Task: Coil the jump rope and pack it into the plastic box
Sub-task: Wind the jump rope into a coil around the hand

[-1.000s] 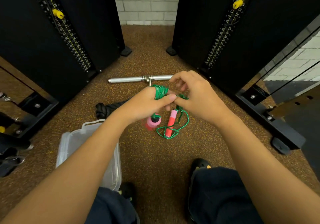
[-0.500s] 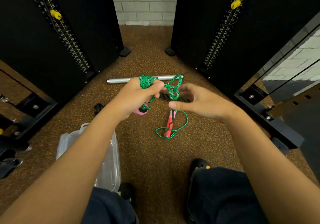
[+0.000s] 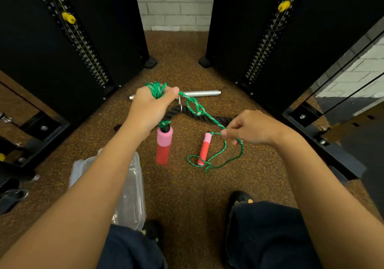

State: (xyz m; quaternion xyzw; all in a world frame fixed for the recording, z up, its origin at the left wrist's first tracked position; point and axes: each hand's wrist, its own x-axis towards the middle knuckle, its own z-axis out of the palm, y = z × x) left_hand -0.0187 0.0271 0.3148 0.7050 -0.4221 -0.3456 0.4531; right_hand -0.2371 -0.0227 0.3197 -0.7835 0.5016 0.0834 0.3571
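Your left hand is curled tight round a bundle of green turns of the jump rope, which are wound over your fingers at the top of the fist. The 1st handle, pink above and red below, hangs upright just beneath that fist. From the fist the cord runs rightward through a loose knot-like tangle to your right hand, where thumb and forefinger pinch it while the other fingers stay bent beneath. Below that pinch the slack drops in 2 or 3 open loops onto the floor, lying around the 2nd handle, which rests on the floor at a slight tilt near the middle. The plastic box sits on the floor toward its near left side, partly hidden under your left forearm, with none of the rope inside it. Beyond your hands a thick black rope and a metal bar lie across the floor's middle. 2 black weight machines flank the floor's left and right edges, each with a yellow pin, and a white brick wall closes the far edge. Your dark shoe shows at the near edge.
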